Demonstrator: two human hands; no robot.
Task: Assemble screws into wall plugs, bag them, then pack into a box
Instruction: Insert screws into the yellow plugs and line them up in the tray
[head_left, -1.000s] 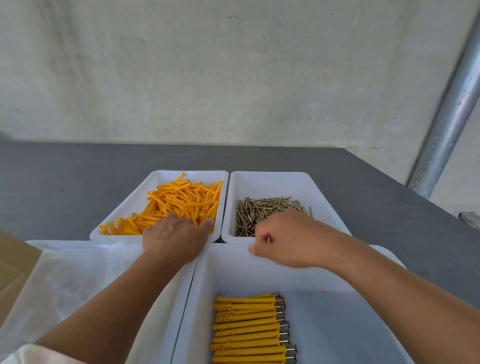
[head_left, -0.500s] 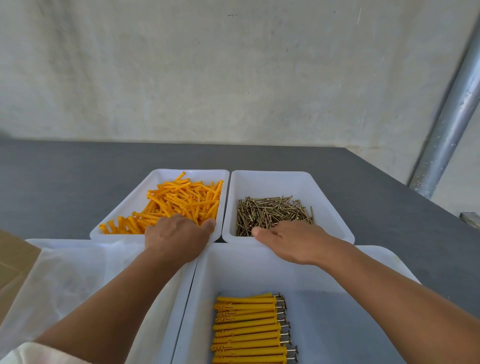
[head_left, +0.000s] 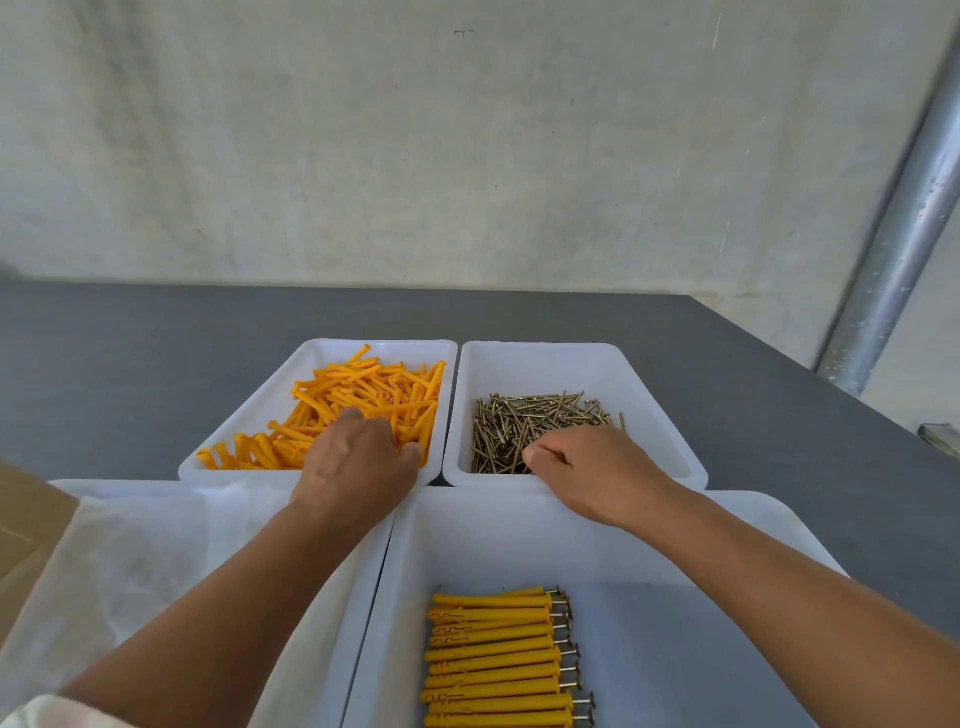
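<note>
Both hands reach into the two far trays, one for plugs and one for screws.

The left hand (head_left: 358, 462) lies on the orange wall plugs (head_left: 374, 387) in the white tray (head_left: 317, 347) at the centre of the frame; its fingers bend down into the pile, and I cannot tell if they hold one. The right hand (head_left: 592, 467) is over the screws (head_left: 540, 413) in the next tray (head_left: 571, 347), thumb and forefinger drawn together at the pile; whether a screw is between them is not clear. Finished plugs with screws (head_left: 493, 660) lie in a row in the big tray (head_left: 519, 501) at lower centre. All this stands on the grey tabletop (head_left: 130, 364).
</note>
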